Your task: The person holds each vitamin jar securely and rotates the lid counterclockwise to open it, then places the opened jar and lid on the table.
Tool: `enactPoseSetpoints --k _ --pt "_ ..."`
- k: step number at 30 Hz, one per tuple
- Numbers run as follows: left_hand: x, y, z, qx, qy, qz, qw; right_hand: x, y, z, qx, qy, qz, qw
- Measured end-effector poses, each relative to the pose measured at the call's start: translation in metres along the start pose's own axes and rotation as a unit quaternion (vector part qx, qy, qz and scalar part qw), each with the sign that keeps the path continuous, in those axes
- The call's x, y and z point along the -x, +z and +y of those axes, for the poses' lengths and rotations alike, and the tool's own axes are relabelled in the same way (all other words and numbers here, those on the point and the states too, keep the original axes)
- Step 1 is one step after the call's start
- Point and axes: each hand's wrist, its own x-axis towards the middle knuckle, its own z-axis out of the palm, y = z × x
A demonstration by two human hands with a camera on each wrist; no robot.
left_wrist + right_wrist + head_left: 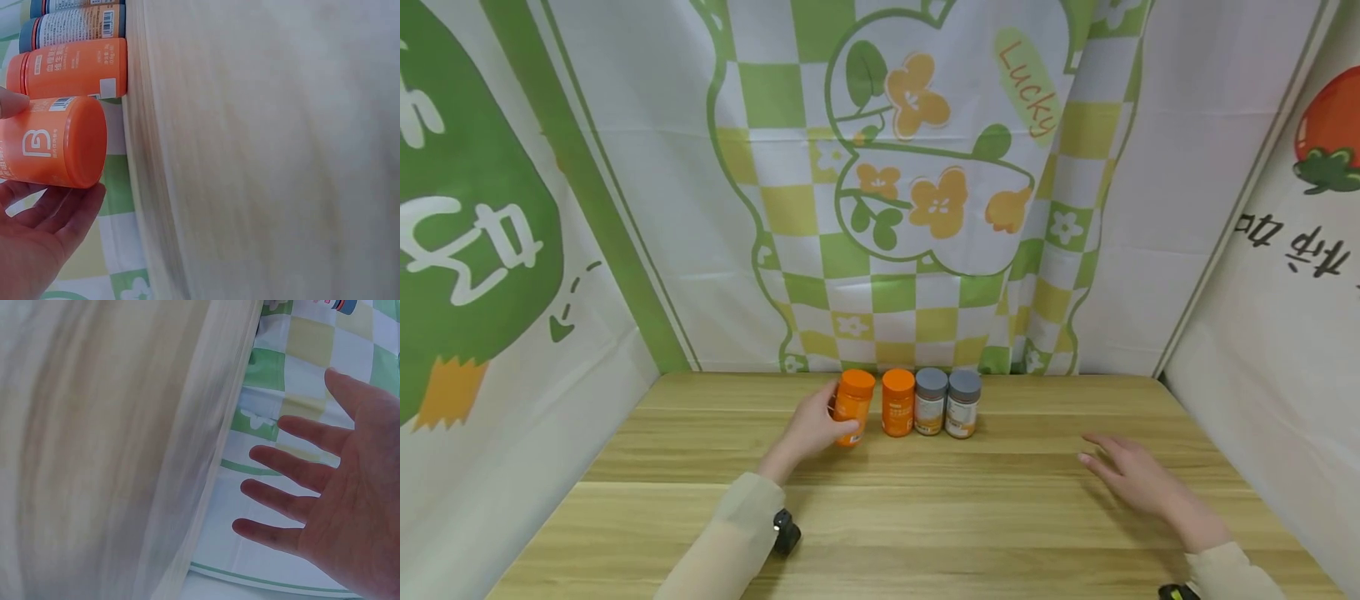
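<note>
My left hand (815, 425) grips an orange bottle (50, 142) at the left end of a row, thumb on the near side and fingers round the far side. In the left wrist view the bottle's round base shows, lifted and tilted off the table. Close to its right stands a second orange bottle (898, 404). Two bottles with grey caps, one (930, 402) beside the other (962, 405), follow on the right. Over the right part of the table my right hand (356, 487) hovers with its fingers spread and holds nothing.
The wooden table (925, 517) reaches back to a green-and-white checked curtain (805, 275) close behind the bottles. Printed white cloth walls stand on the left (602, 358) and on the right (1247, 333).
</note>
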Motion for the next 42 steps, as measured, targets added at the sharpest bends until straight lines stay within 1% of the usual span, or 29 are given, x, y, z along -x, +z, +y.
enactPoseSetpoints --k 3,7,13,18,25,36,42 --pt "0.004 -0.001 0.003 0.001 0.003 0.001 1.0 -0.002 0.001 -0.002 0.002 -0.003 0.002 1.0" --pt "0.008 -0.003 0.006 0.003 0.014 0.006 0.9999 -0.004 0.002 -0.004 0.007 -0.011 0.006 1.0" --pt "0.014 -0.004 0.007 -0.01 0.027 0.008 0.9996 -0.005 0.005 -0.01 0.008 -0.018 0.009 1.0" --pt "0.02 -0.005 0.011 -0.011 0.033 0.006 0.9994 -0.008 0.006 -0.016 -0.001 -0.019 0.002 1.0" --pt "0.026 -0.006 0.016 -0.003 0.055 0.006 0.9985 -0.011 0.009 -0.022 -0.01 -0.022 -0.011 1.0" --pt "0.036 -0.005 0.021 -0.01 0.044 0.003 0.999 -0.013 0.014 -0.03 -0.012 -0.033 -0.016 0.999" --pt "0.041 -0.006 0.026 -0.017 0.055 -0.004 0.9983 -0.015 0.016 -0.036 -0.021 -0.043 -0.014 0.999"
